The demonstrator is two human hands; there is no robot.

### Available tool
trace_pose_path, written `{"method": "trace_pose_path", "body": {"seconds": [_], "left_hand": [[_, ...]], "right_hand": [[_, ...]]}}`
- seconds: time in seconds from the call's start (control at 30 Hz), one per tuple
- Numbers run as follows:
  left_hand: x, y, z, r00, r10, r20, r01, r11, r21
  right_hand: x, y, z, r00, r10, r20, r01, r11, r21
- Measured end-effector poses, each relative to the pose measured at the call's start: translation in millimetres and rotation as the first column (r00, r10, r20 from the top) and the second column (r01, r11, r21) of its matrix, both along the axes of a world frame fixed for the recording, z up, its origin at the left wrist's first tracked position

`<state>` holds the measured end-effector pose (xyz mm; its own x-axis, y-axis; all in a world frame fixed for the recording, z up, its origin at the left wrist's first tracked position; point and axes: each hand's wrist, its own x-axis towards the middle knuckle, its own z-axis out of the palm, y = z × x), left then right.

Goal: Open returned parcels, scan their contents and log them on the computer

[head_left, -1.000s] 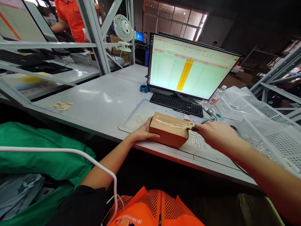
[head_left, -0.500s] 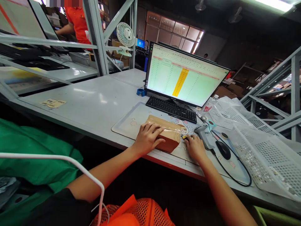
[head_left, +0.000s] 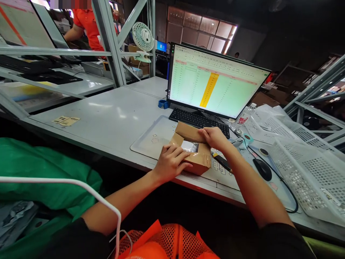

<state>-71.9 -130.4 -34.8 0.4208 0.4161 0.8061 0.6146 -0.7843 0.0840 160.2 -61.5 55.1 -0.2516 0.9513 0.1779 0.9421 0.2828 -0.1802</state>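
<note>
A small brown cardboard box (head_left: pixel 198 166) sits on the desk mat with its top open. Its far flap (head_left: pixel 188 132) stands raised, and something white and glossy (head_left: pixel 187 145) shows inside; its kind cannot be made out. My left hand (head_left: pixel 172 162) grips the box's left side and near edge, thumb along the front. With bent fingers, my right hand (head_left: pixel 214 137) pinches the right end of the far flap. A utility knife (head_left: pixel 221 162) with a yellow tip lies on the mat by the box, partly beneath my right forearm.
Behind the box are a keyboard (head_left: pixel 185 117) and a monitor (head_left: pixel 215 84). A mouse (head_left: pixel 262 169) and its cable lie to the right, beside white perforated baskets (head_left: pixel 309 180). A blue tape roll (head_left: pixel 163 104) stands left of the monitor. One person in red works beyond the frame.
My right hand has left the utility knife and moved up to the box's far flap. The box top, closed before, is now open. My left hand stays on the box.
</note>
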Motion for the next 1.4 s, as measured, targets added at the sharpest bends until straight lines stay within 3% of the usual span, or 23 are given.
{"method": "trace_pose_path", "body": {"seconds": [0.1, 0.23, 0.3, 0.37, 0.43, 0.53, 0.6, 0.67, 0.73, 0.8, 0.83, 0.93, 1.0, 1.07, 1.13, 1.23, 1.33, 1.4], "left_hand": [[-5.7, 4.1, 17.2, 0.991, -0.036, -0.128, 0.021, 0.993, -0.114], [-10.7, 24.5, 57.4, 0.942, -0.122, -0.311, 0.014, 0.945, -0.328], [-9.6, 30.4, 74.1, 0.923, -0.137, -0.36, 0.005, 0.939, -0.344], [-7.5, 26.4, 79.1, 0.914, -0.095, -0.394, -0.014, 0.965, -0.263], [-7.4, 11.8, 67.2, 0.926, -0.008, -0.378, -0.03, 0.995, -0.095], [-16.0, -20.0, 25.3, 0.974, 0.045, -0.22, -0.019, 0.993, 0.118], [-28.4, -36.9, -0.7, 0.99, 0.017, -0.14, 0.002, 0.99, 0.139], [-44.3, -41.9, -8.5, 0.989, -0.065, -0.136, 0.077, 0.994, 0.083], [-59.7, -30.7, 7.2, 0.974, -0.192, -0.123, 0.187, 0.981, -0.048], [-69.9, -3.8, 39.9, 0.949, -0.308, -0.068, 0.283, 0.927, -0.245], [-71.7, 13.6, 58.1, 0.934, -0.352, -0.06, 0.309, 0.882, -0.356], [-62.4, 66.9, 98.9, 0.866, -0.478, -0.149, 0.323, 0.76, -0.564], [-47.7, 92.6, 107.3, 0.804, -0.55, -0.226, 0.313, 0.715, -0.625], [-33.3, 105.7, 105.8, 0.765, -0.582, -0.277, 0.299, 0.701, -0.648], [-25.7, 108.7, 103.1, 0.752, -0.583, -0.307, 0.307, 0.722, -0.62], [-34.3, 106.6, 104.8, 0.759, -0.525, -0.385, 0.315, 0.814, -0.489], [-61.1, 108.0, 100.3, 0.818, -0.395, -0.417, 0.259, 0.902, -0.346], [-79.0, 109.7, 84.3, 0.885, -0.354, -0.302, 0.252, 0.91, -0.328]], "right_hand": [[8.3, 21.6, -14.5, 0.969, 0.003, -0.247, -0.022, 0.997, -0.075], [9.8, 33.6, -29.5, 0.942, -0.006, -0.335, -0.04, 0.991, -0.129], [11.1, 34.2, -32.1, 0.938, -0.008, -0.346, -0.041, 0.99, -0.133], [13.3, 33.7, -33.1, 0.933, -0.023, -0.359, -0.026, 0.991, -0.131], [15.2, 33.2, -34.1, 0.925, -0.038, -0.377, -0.009, 0.993, -0.121], [14.6, 31.9, -35.4, 0.929, -0.019, -0.369, -0.012, 0.997, -0.082], [11.7, 29.3, -34.6, 0.946, 0.015, -0.325, -0.022, 1.0, -0.018], [7.8, 23.5, -31.2, 0.961, 0.061, -0.268, -0.023, 0.989, 0.145], [4.4, 13.0, -25.1, 0.971, 0.117, -0.21, -0.031, 0.927, 0.373], [2.0, -2.0, -17.3, 0.965, 0.197, -0.172, -0.079, 0.847, 0.526], [1.2, -10.7, -13.5, 0.953, 0.254, -0.164, -0.128, 0.83, 0.543], [1.3, -36.5, -5.3, 0.868, 0.471, -0.16, -0.389, 0.843, 0.371], [4.2, -50.6, -2.5, 0.83, 0.539, -0.142, -0.515, 0.839, 0.175], [11.2, -62.0, -0.2, 0.85, 0.522, -0.078, -0.519, 0.853, 0.057], [23.1, -72.0, 1.8, 0.89, 0.455, 0.0, -0.453, 0.887, 0.085], [47.5, -86.8, -1.5, 0.935, 0.35, 0.053, -0.353, 0.909, 0.222], [68.3, -99.1, -21.1, 0.964, 0.265, 0.01, -0.256, 0.92, 0.298], [73.9, -102.6, -40.9, 0.97, 0.228, -0.087, -0.182, 0.913, 0.365]]}}
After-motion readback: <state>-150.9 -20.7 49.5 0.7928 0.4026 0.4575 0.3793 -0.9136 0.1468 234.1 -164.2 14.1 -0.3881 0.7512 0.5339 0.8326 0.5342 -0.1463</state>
